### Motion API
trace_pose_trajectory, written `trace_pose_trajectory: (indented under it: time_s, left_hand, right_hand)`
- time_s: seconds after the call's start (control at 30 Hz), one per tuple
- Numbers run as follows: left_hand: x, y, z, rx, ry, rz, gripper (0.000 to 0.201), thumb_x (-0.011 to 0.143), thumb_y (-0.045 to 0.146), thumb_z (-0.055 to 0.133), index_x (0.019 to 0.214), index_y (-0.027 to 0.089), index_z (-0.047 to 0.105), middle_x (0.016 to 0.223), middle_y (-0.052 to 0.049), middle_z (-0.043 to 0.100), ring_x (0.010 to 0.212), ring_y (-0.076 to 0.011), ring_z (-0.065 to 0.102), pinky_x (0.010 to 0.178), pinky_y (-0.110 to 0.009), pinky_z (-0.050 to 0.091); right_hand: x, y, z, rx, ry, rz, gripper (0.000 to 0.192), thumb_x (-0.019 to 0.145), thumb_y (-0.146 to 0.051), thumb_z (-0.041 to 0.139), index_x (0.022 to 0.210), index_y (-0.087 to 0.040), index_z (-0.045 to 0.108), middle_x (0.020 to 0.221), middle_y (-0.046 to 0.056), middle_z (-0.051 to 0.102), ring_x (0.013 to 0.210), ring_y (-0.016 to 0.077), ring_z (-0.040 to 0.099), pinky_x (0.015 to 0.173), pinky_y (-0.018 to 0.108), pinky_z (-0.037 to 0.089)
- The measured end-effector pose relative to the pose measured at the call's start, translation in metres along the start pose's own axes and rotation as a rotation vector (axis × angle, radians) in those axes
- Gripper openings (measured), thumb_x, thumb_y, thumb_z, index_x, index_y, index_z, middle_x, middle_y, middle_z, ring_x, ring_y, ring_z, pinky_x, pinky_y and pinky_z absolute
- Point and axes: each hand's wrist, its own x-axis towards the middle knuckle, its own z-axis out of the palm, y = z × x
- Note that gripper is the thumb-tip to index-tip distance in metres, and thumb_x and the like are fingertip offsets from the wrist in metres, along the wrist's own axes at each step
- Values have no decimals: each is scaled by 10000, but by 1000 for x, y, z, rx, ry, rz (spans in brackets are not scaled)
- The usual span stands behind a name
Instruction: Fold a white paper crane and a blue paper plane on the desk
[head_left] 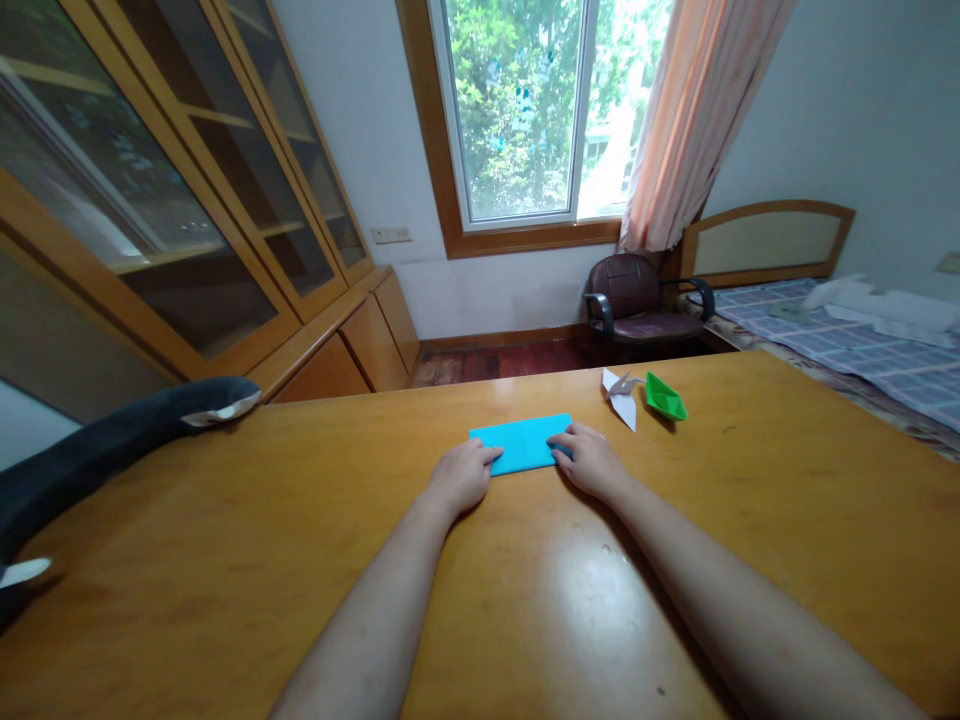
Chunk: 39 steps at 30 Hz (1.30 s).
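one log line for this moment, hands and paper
left hand: pressing blue paper | right hand: pressing same paper | paper: folded, flat on table | nearby: white crane, green boat

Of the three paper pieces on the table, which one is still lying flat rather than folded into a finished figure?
The blue paper, a flat rectangle pressed under both hands. The white paper crane and green paper boat beyond the right hand are finished figures, untouched.

Both bare forearms reach from the lower frame toward the centre; left hand [461, 477] and right hand [589, 462] lie palm-down, fingers pressing flat.
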Motion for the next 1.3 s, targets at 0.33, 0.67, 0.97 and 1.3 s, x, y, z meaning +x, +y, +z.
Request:
trace_pose_trajectory:
  time_s: [0.33,0.67,0.97,1.3]
  left_hand:
    - [4,7,2,43,18,-3,371,947,414,390,1066,264,708,1003,-77,645,928,-224,597,804,-324,460]
    - [14,43,21,21,50,128,338,921,176,382,1118,192,657,1278,-106,592,1208,-243,510,1059,-390,373]
    - [7,54,26,-22,-65,137,507,950,324,377,1426,154,417,1545,-114,311,1426,-282,273,1164,-455,244]
    - [1,55,27,-15,-121,133,712,905,533,434,1500,178,269,1588,-115,174,1468,-304,110,1177,-501,162]
  right_hand:
    - [1,2,3,10,9,-10,291,906,-329,505,1100,-260,712,1016,70,618,970,194,564,871,282,385]
    - [0,0,1,-10,-6,-10,301,908,-320,495,1116,-277,707,1006,70,616,954,193,567,860,281,386]
    - [0,0,3,-25,5,-13,292,908,-331,503,1110,-285,709,1016,72,618,960,197,569,849,282,388]
    - [2,0,4,-44,-6,-13,297,911,-332,503,1115,-276,710,1026,78,625,974,203,566,855,289,390]
